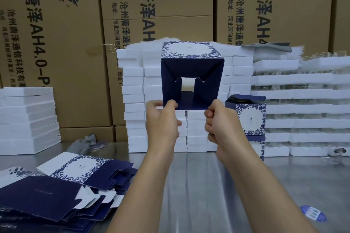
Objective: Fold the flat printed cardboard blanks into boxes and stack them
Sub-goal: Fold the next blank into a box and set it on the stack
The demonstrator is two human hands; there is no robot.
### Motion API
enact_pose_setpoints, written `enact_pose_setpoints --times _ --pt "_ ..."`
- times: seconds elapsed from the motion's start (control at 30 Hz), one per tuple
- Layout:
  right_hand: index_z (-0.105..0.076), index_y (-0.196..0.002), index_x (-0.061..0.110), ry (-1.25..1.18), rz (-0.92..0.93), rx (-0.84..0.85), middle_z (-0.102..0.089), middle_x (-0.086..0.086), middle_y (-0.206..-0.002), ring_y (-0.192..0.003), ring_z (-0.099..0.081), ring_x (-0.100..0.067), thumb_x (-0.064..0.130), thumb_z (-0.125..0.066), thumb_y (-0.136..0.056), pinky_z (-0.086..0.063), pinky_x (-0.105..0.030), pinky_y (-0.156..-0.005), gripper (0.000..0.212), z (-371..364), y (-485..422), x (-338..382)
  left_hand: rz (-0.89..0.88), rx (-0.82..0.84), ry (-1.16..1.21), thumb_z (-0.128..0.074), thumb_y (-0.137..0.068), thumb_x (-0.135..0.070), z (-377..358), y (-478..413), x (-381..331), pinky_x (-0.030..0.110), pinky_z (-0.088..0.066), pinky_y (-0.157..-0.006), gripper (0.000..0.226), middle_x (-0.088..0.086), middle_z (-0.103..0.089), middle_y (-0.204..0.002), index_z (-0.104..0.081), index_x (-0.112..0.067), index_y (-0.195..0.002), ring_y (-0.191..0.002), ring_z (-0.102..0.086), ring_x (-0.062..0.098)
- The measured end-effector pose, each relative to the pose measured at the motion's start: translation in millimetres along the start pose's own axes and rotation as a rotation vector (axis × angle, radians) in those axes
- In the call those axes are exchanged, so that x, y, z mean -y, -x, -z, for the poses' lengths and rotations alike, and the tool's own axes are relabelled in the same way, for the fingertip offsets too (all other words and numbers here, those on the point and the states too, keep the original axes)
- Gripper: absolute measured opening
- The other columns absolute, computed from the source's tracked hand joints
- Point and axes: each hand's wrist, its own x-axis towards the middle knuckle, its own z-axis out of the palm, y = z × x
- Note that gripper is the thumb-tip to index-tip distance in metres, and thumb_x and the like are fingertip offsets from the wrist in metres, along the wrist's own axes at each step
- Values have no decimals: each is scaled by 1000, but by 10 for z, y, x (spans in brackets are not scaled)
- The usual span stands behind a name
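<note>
Far out to the left of my hands stood a low stack of white foam trays (26,119), and nearer to me on that side, below and left of my left forearm, the flat printed blanks (56,191) lay fanned in a loose heap on the steel table (198,185), navy sides and white floral panels mixed, the top ones slipping over one another. Behind everything rose a wall of brown cartons (62,47) printed with large dark characters. My left hand (162,123) was raised in front of me, thumb and fingers closed in a pinch on the lower left corner of the half-folded box (192,75). I held that box up off the table, between and just above both hands, with its open end toward me so that I looked into the navy inside; the floral panel faced up, and the far flaps were folded partway in, leaving a square gap through which white foam showed. Straight behind it stood a tall pile of white foam blocks (132,89). My right hand (220,123) gripped the lower right corner, fingers curled tight with the thumb on the edge. Just right of that hand a finished box (250,117) sat on another one, its lid flap tilted up. Beyond, further right, long foam trays (303,100) were stacked high, and near my right forearm a small blue-and-white label (313,213) lay on the table.
</note>
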Motion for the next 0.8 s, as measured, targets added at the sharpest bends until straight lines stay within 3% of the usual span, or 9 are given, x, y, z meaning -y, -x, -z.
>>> enact_pose_setpoints --times 0.07,0.13,0.27,0.37,0.47,0.53,0.63,0.73,0.8 --pt "-40 -67 19 66 -4 45 -31 8 -50 -42 -24 -13 21 -48 -91 -19 -28 -50 25 27 -6 14 -62 34 41 -70 -93 -26 61 -34 10 25 -56 -53 44 -13 -70 -96 -50 -49 -125 -80 -72 6" --pt "-42 -64 19 183 -10 125 -34 6 -53 -43 -28 -14 25 -51 -87 -22 -27 -49 25 61 -11 30 -120 67 64 -80 -88 -30 119 -74 6 33 -64 -61 66 -25 -71 -101 -46 -57 -137 -87 -71 -5" --pt "-53 -65 15 394 57 173 -49 2 -56 -45 -46 -15 33 -56 -85 -34 -30 -57 27 127 -24 20 -159 18 42 -84 -87 -44 215 -128 -8 41 -67 -68 55 -14 -74 -114 -58 -53 -134 -96 -74 3" --pt "-67 -101 23 470 199 99 -71 11 -83 -73 -70 -7 56 -65 -86 -50 -32 -66 36 128 -46 -24 -179 -20 0 -83 -88 -45 251 -146 18 40 -68 -70 53 -11 -72 -118 -57 -58 -132 -101 -74 12" --pt "-54 -132 48 345 401 36 -69 29 -107 -97 -64 13 69 -72 -80 -50 -20 -77 59 82 -44 -58 -174 59 -47 -86 -86 -41 235 -143 38 37 -67 -70 55 -13 -74 -112 -58 -60 -129 -100 -76 13" --pt "-49 -141 51 274 484 -21 -67 33 -114 -105 -63 11 65 -74 -84 -51 -22 -84 64 53 -54 -76 -140 114 -80 -88 -80 -46 198 -130 41 37 -67 -70 55 -16 -75 -107 -60 -55 -127 -98 -77 12" --pt "-47 -141 51 406 560 -146 -67 21 -120 -110 -67 -15 66 -66 -90 -56 -44 -92 56 49 -73 -101 -133 100 -142 -88 -67 -65 141 -114 45 46 -66 -80 61 -16 -75 -105 -66 -41 -118 -100 -75 13" --pt "-51 -133 44 476 608 -198 -68 15 -114 -107 -64 -14 62 -62 -96 -55 -47 -88 43 50 -78 -129 -128 46 -127 -85 -61 -75 117 -116 46 47 -64 -84 62 -9 -76 -95 -71 -31 -102 -94 -74 17" --pt "-54 -129 41 498 640 -228 -69 15 -110 -102 -63 -14 56 -61 -98 -55 -48 -85 35 35 -77 -138 -142 -15 -119 -84 -61 -77 104 -122 51 38 -61 -74 61 -9 -76 -89 -71 -30 -96 -87 -73 12"
